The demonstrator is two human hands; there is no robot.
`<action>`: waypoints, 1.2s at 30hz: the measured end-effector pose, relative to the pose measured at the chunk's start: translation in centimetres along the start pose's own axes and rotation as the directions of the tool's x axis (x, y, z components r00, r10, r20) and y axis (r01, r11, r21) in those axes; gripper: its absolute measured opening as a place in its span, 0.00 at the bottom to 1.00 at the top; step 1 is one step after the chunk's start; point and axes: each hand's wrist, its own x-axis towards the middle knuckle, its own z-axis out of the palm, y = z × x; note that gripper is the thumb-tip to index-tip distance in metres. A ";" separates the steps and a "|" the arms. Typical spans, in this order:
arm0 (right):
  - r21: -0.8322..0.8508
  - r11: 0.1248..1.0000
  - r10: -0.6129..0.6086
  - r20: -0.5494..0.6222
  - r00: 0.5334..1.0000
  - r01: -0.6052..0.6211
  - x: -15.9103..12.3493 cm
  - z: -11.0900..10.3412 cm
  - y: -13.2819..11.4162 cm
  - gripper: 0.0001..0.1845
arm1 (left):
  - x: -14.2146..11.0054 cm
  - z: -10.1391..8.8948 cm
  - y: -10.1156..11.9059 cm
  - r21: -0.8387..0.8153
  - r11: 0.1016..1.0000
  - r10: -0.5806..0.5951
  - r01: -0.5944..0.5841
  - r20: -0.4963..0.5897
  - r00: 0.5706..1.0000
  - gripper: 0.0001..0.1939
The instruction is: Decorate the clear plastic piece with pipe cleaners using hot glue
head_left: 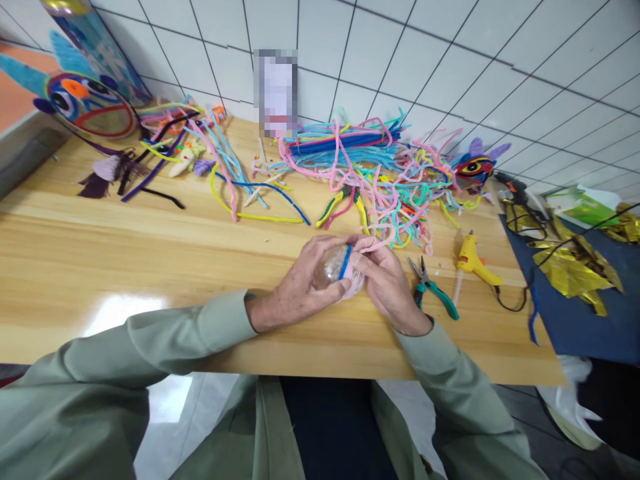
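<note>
A clear plastic ball (pixel 330 267) is held just above the wooden table, close to its front edge. Round its middle runs a blue pipe cleaner band (pixel 345 263), and pale pink covers the part to the right of that band. My left hand (pixel 305 279) is closed around the ball's left side. My right hand (pixel 387 283) pinches a pink pipe cleaner (pixel 381 243) against the right side, its loose end sticking out past the fingers. Part of the ball is hidden by my fingers. Green-handled pliers (pixel 429 288) lie right of my right hand.
Beyond my hands lie yellow-green pliers (pixel 345 205) and a tangled heap of pipe cleaners (pixel 400 187). A yellow glue gun (pixel 475 261) with a cord is at the right. Finished colourful faces stand far left (pixel 85 103) and far right (pixel 474 165). Gold foil (pixel 575 263) lies beyond the table's right edge.
</note>
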 end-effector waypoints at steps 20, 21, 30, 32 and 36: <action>-0.137 0.988 -0.061 0.041 0.997 0.066 0.0 -0.2 -0.3 0.12 | -0.1 0.1 0.3 -0.094 0.989 -0.114 0.117 0.040 0.993 0.22; -0.142 0.987 -0.069 0.051 0.996 0.076 -0.1 -0.1 -0.3 0.11 | -0.1 0.1 0.3 -0.102 0.984 -0.142 0.145 0.037 0.989 0.21; -0.176 0.981 -0.069 0.058 0.996 0.078 0.0 0.0 -0.4 0.15 | -0.1 0.2 0.2 -0.234 0.922 -0.302 0.309 0.066 0.951 0.20; -0.154 0.986 -0.063 0.050 0.997 0.070 0.1 -0.2 -0.3 0.15 | -0.1 0.3 0.2 -0.256 0.920 -0.293 0.298 0.057 0.954 0.20; -0.142 0.988 -0.054 0.042 0.998 0.059 0.1 -0.3 -0.1 0.13 | -0.1 0.3 0.2 -0.267 0.922 -0.279 0.282 0.048 0.959 0.20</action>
